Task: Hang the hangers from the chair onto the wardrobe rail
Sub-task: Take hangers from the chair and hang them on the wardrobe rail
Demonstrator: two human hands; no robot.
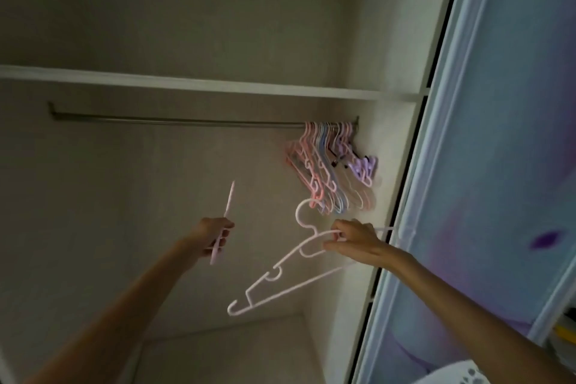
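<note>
Both arms reach up into the wardrobe. The right hand (355, 243) pinches a pale pink hanger (280, 274) near its neck, the hook pointing up just below the bunch (330, 168) of pink, blue and lilac hangers already crowded at the right end of the rail (174, 121). The left hand (215, 235) has its fingers curled round another hanger (226, 218) (seen edge-on, so it reads as a thin pink stick), held well below the rail. A shelf (187, 84) runs above. The sliding door (498, 165) stands at the right.
</note>
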